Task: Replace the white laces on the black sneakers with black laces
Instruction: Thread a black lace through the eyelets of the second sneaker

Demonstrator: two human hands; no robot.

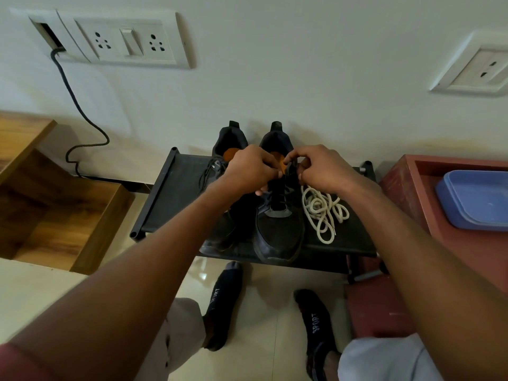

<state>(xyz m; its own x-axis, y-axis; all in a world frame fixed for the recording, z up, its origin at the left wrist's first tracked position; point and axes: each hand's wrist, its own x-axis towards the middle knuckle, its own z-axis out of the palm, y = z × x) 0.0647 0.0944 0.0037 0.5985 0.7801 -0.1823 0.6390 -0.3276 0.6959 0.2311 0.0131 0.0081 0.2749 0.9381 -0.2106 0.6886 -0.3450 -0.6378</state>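
Two black sneakers (277,226) stand side by side on a low black shoe rack (170,199), heels to the wall. My left hand (248,169) and right hand (320,169) meet over the right-side shoe, fingers pinching the black lace (276,188) near its top eyelets. Both shoes look threaded in black; tying off seems what remains. The removed white laces (321,210) lie heaped just beside that shoe. Pale tiled floor (264,312), white wall with sockets (123,39).
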